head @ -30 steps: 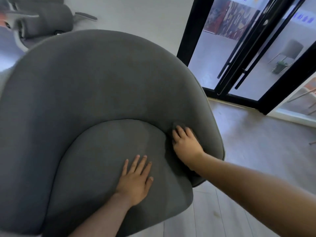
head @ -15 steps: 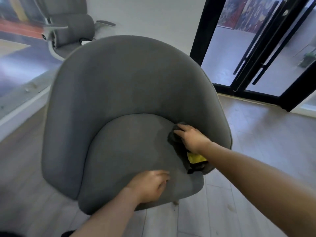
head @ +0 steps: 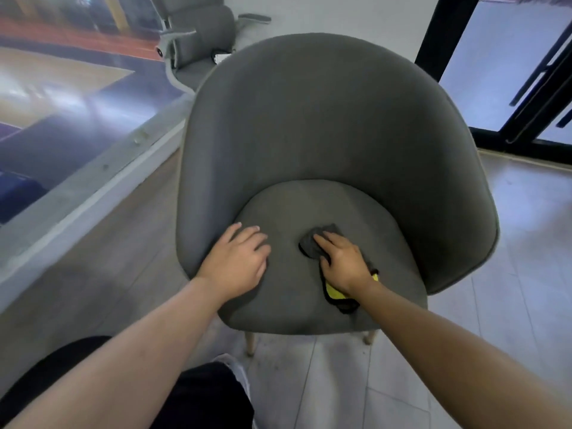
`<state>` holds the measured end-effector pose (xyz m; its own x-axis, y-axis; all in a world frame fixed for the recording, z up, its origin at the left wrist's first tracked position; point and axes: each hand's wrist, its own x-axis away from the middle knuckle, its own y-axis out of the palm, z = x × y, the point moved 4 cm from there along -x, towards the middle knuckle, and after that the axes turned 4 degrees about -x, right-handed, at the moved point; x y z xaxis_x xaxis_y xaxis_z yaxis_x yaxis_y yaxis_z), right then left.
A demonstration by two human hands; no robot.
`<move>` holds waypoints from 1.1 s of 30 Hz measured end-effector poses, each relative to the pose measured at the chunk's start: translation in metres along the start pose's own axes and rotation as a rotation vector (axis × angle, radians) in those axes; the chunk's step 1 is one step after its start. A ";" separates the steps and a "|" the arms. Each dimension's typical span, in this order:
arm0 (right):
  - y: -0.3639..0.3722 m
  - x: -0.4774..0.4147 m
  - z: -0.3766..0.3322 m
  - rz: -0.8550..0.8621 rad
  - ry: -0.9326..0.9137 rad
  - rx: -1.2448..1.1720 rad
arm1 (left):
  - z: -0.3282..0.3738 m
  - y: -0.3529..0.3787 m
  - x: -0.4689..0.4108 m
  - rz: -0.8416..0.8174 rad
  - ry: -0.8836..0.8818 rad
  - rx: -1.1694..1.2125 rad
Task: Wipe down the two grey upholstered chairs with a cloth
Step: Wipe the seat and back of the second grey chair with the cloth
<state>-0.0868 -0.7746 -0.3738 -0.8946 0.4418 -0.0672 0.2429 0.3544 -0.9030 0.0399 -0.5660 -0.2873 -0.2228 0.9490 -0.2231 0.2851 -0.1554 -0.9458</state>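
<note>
A grey upholstered chair (head: 325, 119) with a curved back and pale wooden legs faces me. My right hand (head: 342, 263) presses a dark grey cloth with a yellow side (head: 312, 244) flat on the middle of the seat cushion; the yellow part shows under my wrist. My left hand (head: 238, 263) rests on the left front of the seat, fingers loosely curled and holding nothing. Only this one upholstered chair is in view.
A grey office chair (head: 201, 35) with white arms stands behind the upholstered chair, by the wall. A low grey ledge (head: 86, 184) runs along the left. Black-framed glass doors (head: 526, 88) are at the right. My dark-trousered legs (head: 201, 397) are at the bottom.
My right hand has slid the cloth from the seat's right edge, by the backrest, to the middle of the cushion. My left hand shifted to the seat's left front. The view pulled back.
</note>
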 end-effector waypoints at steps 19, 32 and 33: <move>0.008 0.141 -0.046 -0.278 -1.010 0.337 | 0.050 -0.010 0.047 -0.099 0.045 -0.007; -0.026 0.170 0.028 -0.225 -0.540 0.184 | 0.102 -0.008 0.024 -0.130 0.061 0.045; -0.039 0.170 0.032 -0.185 -0.508 0.163 | 0.109 -0.013 0.016 -0.150 0.069 0.078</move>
<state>-0.2599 -0.7397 -0.3636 -0.9948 -0.0820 -0.0609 0.0397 0.2388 -0.9702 -0.0687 -0.5790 -0.3037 -0.1925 0.9792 -0.0642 0.1795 -0.0292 -0.9833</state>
